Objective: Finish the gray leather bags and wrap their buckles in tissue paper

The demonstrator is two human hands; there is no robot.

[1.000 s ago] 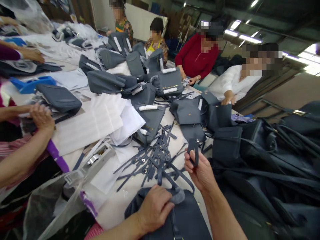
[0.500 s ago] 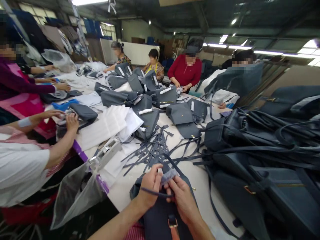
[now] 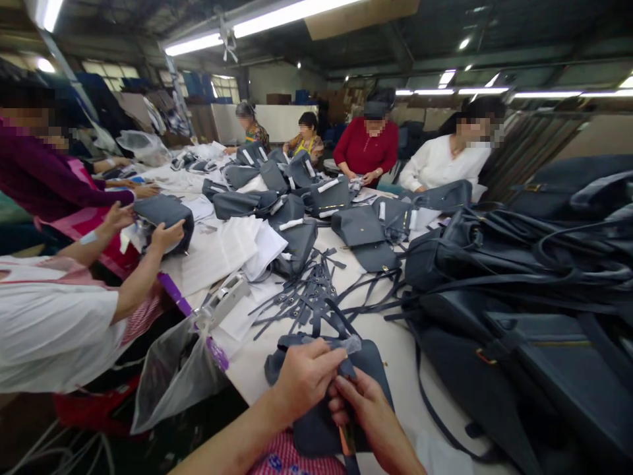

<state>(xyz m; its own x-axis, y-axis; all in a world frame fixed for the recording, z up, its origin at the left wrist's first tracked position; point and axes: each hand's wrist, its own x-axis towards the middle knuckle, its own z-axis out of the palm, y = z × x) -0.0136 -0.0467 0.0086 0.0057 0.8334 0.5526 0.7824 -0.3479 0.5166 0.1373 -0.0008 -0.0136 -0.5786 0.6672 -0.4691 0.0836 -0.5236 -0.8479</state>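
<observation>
A dark blue-grey handbag (image 3: pixel 376 369) lies on the white table (image 3: pixel 390 343) right in front of me. My left hand (image 3: pixel 304 376) is closed on the bag's wrapped handle at its top edge. Just below it, my right hand (image 3: pixel 368 409) pinches a narrow dark strap against the bag's front. A brown strap end shows under my right fingers. A loose heap of dark straps (image 3: pixel 309 300) with small metal studs lies just beyond the bag.
A tall pile of dark bags (image 3: pixel 524 277) fills the right side. More grey bags (image 3: pixel 297 198) and white paper sheets (image 3: pixel 222 247) cover the middle. Several people work around the table; one at left holds a bag (image 3: pixel 165 214). A clear plastic sack (image 3: pixel 173 376) hangs off the near left edge.
My right hand came back from holding a strap up over the table and joined my left hand on the bag. The view tilted upward. The person at left lifted a bag.
</observation>
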